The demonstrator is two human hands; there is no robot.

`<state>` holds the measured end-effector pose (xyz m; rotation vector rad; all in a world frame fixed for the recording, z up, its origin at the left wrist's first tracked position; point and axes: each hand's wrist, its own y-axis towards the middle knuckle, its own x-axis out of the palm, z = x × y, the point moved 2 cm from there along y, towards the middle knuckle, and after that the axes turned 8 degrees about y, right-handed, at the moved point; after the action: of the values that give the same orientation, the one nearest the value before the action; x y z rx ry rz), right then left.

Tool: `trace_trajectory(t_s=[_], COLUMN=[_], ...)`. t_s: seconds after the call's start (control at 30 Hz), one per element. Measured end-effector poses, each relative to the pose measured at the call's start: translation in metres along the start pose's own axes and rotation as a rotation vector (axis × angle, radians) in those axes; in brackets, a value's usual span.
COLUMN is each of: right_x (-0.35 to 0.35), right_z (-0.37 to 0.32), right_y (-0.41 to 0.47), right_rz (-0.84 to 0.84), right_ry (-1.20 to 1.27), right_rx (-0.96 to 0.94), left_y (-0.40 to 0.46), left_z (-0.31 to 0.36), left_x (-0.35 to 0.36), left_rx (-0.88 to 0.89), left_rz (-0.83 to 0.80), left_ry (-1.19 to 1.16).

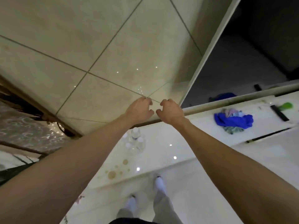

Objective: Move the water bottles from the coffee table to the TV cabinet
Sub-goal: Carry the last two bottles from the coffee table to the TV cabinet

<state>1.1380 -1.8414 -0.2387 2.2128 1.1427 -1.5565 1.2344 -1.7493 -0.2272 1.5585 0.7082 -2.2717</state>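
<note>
A big wall of pale tiles [100, 46] fills the top of the view. Below it runs a long white shiny cabinet top [178, 143], with brown spots [112, 174] on it near the front edge. A blue cloth [233, 120] lies bunched up on the cabinet top, far to the right.

Both bare arms reach out in front. The left hand [140, 109] and the right hand [171, 111] are close together, side by side, not touching. Their fingers are curled and hold nothing.

The water bottles [135, 141] stand upright in a tight little group on the cabinet top, below the left hand. They are clear, with white caps, and hard to count.
</note>
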Motion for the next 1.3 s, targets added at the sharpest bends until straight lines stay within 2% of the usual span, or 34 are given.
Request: trace_trajectory(t_s=[0.2,0.47,0.6,0.77,0.97,1.3], right_x=[-0.021,-0.036,-0.032,-0.008,0.059,0.199], right_z=[0.034,0.111,0.148,0.17,0.144,0.023], right_y=[-0.073,-0.226,-0.332,-0.487,-0.687,-0.973], right_rz=[0.188,0.367,0.487,0.661,0.807,0.942], right_ry=[0.099,0.213,0.254,0.291,0.319,0.394], right_rx=[0.219,0.636,0.845,1.107,1.393,1.792], left_y=[-0.031,-0.103,-0.169,-0.292,-0.48,-0.779], left_z=[0.059,0.182,0.254,0.321,0.345,0.3], left_x=[0.004,0.043,0.07,0.107,0.157,0.222], left_rx=[0.291,0.709,0.926,1.212,1.511,1.878], left_rz=[-0.062,-0.197,-0.251,-0.297,-0.392,-0.589], left_ry=[0.082,0.173,0.226,0.273,0.309,0.34])
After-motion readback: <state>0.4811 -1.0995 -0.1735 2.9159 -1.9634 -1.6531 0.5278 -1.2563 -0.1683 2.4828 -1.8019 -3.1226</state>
